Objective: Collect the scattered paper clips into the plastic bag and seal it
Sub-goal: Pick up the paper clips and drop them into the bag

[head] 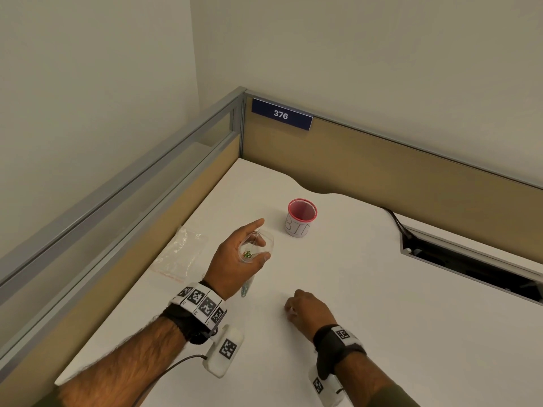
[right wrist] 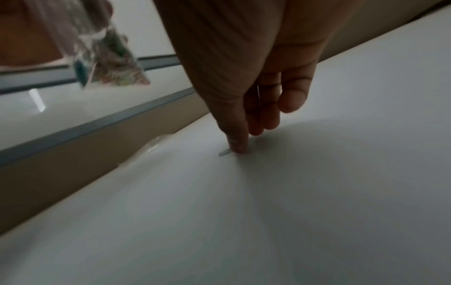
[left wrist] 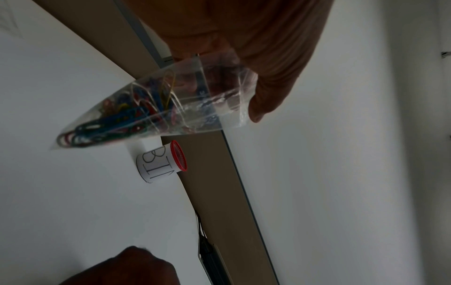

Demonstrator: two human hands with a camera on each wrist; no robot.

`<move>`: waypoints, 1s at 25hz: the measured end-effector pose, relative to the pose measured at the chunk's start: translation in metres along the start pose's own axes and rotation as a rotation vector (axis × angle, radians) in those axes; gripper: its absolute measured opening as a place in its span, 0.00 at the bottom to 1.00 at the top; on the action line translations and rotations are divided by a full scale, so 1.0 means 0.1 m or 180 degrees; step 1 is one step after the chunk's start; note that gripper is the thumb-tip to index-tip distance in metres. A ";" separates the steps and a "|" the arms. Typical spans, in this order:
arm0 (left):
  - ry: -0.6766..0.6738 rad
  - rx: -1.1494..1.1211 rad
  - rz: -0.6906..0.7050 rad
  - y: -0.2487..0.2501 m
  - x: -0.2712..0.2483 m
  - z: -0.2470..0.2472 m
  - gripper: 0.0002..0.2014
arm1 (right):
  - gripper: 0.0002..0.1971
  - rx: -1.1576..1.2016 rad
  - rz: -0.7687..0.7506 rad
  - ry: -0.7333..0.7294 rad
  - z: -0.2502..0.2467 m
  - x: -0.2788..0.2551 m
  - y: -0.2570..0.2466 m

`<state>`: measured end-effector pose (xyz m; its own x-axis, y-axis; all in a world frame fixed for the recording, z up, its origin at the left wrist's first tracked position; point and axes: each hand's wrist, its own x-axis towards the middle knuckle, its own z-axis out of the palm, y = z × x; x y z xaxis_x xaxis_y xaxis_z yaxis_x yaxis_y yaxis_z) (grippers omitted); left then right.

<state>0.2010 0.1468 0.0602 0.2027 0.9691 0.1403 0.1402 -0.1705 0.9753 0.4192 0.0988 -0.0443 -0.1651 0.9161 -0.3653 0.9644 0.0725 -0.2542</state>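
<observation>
**Last clip under the fingertip**

While the left hand (head: 238,257) curls its grip round the mouth of the bag (left wrist: 151,108), holding it up off the tabletop (head: 382,304) with the opening gaping toward the right, the right hand (head: 308,312) is down on the surface. Its fingers (right wrist: 235,142) point downward, and one fingertip presses on a pale clip (right wrist: 224,152) lying flat. A thin wire seems to show between the fingers higher up, but the blur leaves it unclear whether that grip already holds anything or is clamped at all.

The clips (left wrist: 114,119) already gathered, blue, green, red and yellow, sit bunched in the bag's lower corner, which hangs just above the tabletop. No other loose clips are visible on the surface.

Farther out stand a red-rimmed cup (head: 301,218) marked "BIN" and, near the left partition, a second bag (head: 179,254) lying flat.

Collecting looks nearly finished. The next move calls for prying the flat clip up, probably by sliding or tipping it so a nail gets beneath, carrying it to the bag's mouth, then pressing the seal closed along its whole length with both hands.
</observation>
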 end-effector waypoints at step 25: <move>0.0044 0.0050 -0.0033 -0.01 0.01 -0.04 0.31 | 0.09 -0.0296 -0.0068 -0.0201 -0.01 0.06 -0.10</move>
<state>0.1972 0.1489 0.0601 0.1876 0.9733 0.1325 0.1576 -0.1630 0.9740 0.4087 0.1039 -0.0430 -0.1958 0.8875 -0.4171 0.9750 0.1308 -0.1795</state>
